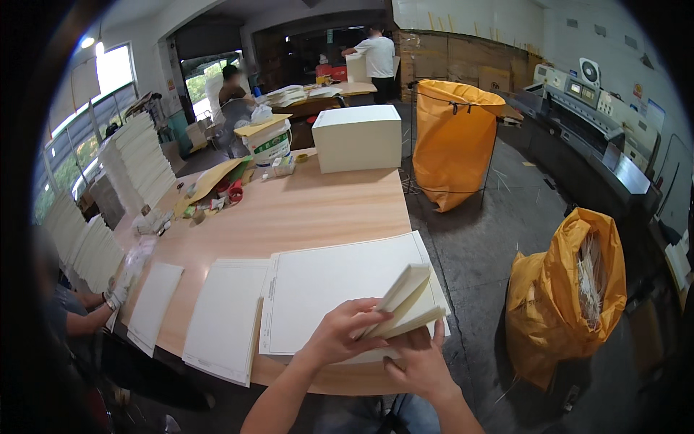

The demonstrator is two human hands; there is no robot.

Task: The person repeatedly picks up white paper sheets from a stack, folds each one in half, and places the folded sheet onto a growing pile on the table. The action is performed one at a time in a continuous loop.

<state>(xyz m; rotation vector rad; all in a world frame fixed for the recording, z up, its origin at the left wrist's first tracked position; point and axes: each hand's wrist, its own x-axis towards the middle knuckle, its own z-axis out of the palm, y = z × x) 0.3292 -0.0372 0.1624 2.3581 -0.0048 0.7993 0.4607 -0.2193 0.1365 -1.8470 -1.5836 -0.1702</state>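
Observation:
Over the near right of the table, my left hand (341,331) grips the left end of a thick sheaf of cream-white paper strips (406,291). The sheaf parts into two bundles that fan apart toward the right. From below, my right hand (421,363) holds the lower bundle, its fingers partly hidden beneath it. Under both hands lies a stack of large white sheets (329,278) with thin printed border lines. Left of it rests a second stack of white sheets (223,311), with a narrower pile of sheets (156,300) beyond.
The wooden table (340,210) carries a white block of paper (358,141), a bucket (269,141) and small clutter. Orange sacks (455,145) stand on the right floor, before a large machine (585,108). A gloved co-worker's hand (114,296) is at the left; two people are farther back.

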